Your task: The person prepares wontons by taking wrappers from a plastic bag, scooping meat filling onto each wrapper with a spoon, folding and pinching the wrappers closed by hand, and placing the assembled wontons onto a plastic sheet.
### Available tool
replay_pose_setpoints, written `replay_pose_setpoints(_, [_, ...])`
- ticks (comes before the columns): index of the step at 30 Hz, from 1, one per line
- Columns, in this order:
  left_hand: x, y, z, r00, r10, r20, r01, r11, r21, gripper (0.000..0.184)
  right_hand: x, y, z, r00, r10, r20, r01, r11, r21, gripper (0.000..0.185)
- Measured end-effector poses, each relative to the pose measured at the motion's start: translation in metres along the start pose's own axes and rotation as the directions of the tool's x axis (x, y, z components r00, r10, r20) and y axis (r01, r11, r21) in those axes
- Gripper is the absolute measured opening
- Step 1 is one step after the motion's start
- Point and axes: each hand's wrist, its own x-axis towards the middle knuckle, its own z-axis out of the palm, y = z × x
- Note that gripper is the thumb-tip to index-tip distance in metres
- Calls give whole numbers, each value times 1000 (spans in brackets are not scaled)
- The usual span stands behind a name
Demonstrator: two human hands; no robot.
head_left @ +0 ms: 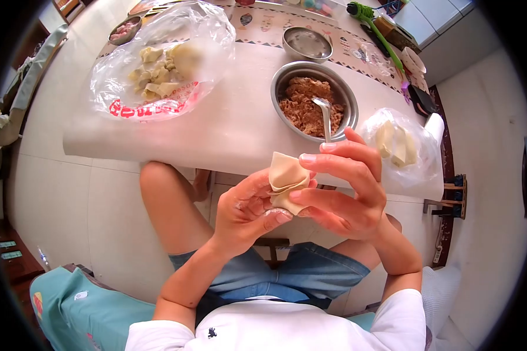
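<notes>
A folded, pale dough wrapper [288,178] is held between both hands, just in front of the table's near edge. My left hand [246,205] grips its left and lower side, with white flour on the fingers. The fingers of my right hand [348,187] press on its right side. Beyond the hands, a metal bowl [280,73] holds brown minced filling [304,105] with a metal spoon [327,117] standing in it. To its right, a clear plastic bag [430,158] holds stacked wrappers [395,143]. On the left, several folded dumplings [158,73] lie on a plastic bag with red print [149,111].
Behind the filling bowl is a smaller metal bowl [307,44]. Another small bowl [125,30] with pinkish contents sits at the back left. A green object [386,44], a black item [421,100] and a white bowl [413,60] are at the right back. A stool [454,196] stands at right.
</notes>
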Motion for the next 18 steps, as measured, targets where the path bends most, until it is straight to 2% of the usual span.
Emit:
replay_pose_setpoints(5, [-2,6,13,995,44,88,-50,997,59,52,-3,-10,-13,999,16,-49,-15,1000,11,18])
replay_pose_setpoints(11, [-12,5,19,997,36,63,-45,989,139,48,-5,-18,-22,995,-92,-32,88,991,-105,14])
replay_pose_setpoints(14, [-11,8,21,995,71,69,-91,932,352,49,-1,-21,-27,1000,-1,6,2,988,-156,18])
replay_pose_setpoints(17, [-2,14,23,978,136,158,-204,781,591,52,1,-17,-28,1000,-2,24,6,986,-166,23])
replay_pose_setpoints(18, [-1,15,23,975,141,169,-215,774,595,52,1,-18,-28,1000,25,13,-22,985,-171,21])
